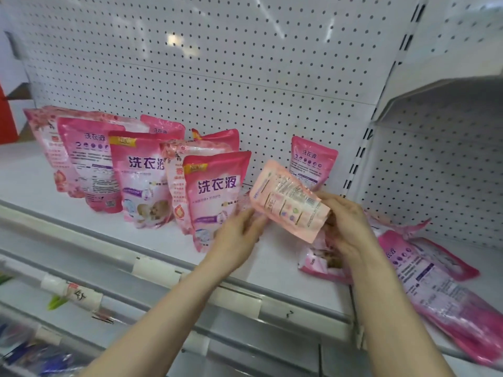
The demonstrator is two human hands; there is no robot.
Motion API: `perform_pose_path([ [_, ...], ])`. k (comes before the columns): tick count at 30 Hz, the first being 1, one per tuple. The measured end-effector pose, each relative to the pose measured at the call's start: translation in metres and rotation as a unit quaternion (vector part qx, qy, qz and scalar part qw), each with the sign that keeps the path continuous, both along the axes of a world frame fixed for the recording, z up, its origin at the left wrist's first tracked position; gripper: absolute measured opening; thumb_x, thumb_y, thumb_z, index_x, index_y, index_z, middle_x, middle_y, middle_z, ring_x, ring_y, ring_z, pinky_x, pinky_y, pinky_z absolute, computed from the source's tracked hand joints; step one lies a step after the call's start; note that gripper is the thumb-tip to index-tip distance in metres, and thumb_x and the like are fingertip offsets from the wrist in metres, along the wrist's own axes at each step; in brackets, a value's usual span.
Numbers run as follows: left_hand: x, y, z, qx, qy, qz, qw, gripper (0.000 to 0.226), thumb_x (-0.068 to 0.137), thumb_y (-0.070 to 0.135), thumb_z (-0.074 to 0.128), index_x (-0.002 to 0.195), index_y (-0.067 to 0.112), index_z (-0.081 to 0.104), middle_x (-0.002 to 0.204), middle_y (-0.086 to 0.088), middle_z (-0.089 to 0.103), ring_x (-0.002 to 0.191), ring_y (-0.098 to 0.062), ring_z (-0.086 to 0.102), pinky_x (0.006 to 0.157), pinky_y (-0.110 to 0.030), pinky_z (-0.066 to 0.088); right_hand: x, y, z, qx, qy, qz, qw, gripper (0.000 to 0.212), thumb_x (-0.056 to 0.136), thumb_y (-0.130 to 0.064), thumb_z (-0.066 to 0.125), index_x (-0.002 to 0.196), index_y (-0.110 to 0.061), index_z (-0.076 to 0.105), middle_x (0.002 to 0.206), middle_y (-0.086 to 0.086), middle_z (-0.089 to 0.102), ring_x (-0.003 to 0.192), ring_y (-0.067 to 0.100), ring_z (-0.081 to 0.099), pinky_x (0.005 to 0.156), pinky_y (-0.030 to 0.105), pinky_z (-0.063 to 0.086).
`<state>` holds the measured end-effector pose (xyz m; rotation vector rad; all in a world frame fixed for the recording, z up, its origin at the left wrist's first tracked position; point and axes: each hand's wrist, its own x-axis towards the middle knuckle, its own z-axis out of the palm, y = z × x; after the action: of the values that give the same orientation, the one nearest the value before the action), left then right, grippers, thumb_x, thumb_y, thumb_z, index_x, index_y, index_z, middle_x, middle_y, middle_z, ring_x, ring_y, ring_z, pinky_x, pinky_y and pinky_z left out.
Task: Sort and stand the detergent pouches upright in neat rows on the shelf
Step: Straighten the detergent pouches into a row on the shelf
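Left hand (239, 235), right hand (345, 221): grip holding pale pink plastic pouch (288, 200) | left of grip: upright deep pink plastic pouches (215, 191) | right of grip: flat pink plastic pouches (424, 270) unsorted.

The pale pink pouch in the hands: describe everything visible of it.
The pale pink pouch is glossy, crinkled plastic film, printed side up: small text, round icons, a barcode. It is tilted, held above the white shelf. The left hand holds its lower left edge, the right hand its right end.
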<state>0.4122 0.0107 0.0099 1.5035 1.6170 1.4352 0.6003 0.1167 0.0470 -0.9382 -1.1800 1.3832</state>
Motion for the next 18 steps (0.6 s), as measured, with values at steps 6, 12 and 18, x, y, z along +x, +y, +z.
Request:
perform_pose_path([
  [6, 0.024, 0.029, 0.011, 0.018, -0.354, -0.048, 0.934, 0.025, 0.088, -0.005, 0.062, 0.111, 0.003, 0.058, 0.105, -0.020, 0.068, 0.083, -0.020, 0.071, 0.068, -0.026, 0.059, 0.027, -0.016, -0.008, 0.057, -0.146, 0.099, 0.983, 0.018, 0.092, -0.004, 0.061, 0.101, -0.017, 0.069, 0.095, 0.010, 0.073, 0.080, 0.022, 0.068, 0.075, 0.038, 0.053],
  [12, 0.033, 0.039, 0.021, 0.055, -0.133, -0.053, 0.988, 0.021, 0.083, -0.001, 0.070, 0.100, 0.010, 0.064, 0.099, -0.010, 0.070, 0.088, -0.019, 0.068, 0.077, -0.031, 0.058, 0.026, -0.011, 0.032, 0.193, -0.193, 0.053, 0.961, 0.016, 0.084, -0.021, 0.077, 0.098, -0.027, 0.072, 0.098, -0.006, 0.078, 0.093, 0.012, 0.074, 0.078, 0.029, 0.062],
  [18, 0.019, 0.080, 0.022, 0.106, 0.147, 0.063, 0.981, 0.033, 0.092, 0.012, 0.061, 0.125, 0.013, 0.063, 0.117, -0.002, 0.068, 0.106, -0.013, 0.063, 0.094, -0.029, 0.049, 0.045, 0.017, 0.050, 0.251, -0.204, -0.203, 0.924, 0.011, 0.088, -0.016, 0.071, 0.091, -0.027, 0.072, 0.085, -0.005, 0.075, 0.082, 0.018, 0.074, 0.077, 0.047, 0.061],
])
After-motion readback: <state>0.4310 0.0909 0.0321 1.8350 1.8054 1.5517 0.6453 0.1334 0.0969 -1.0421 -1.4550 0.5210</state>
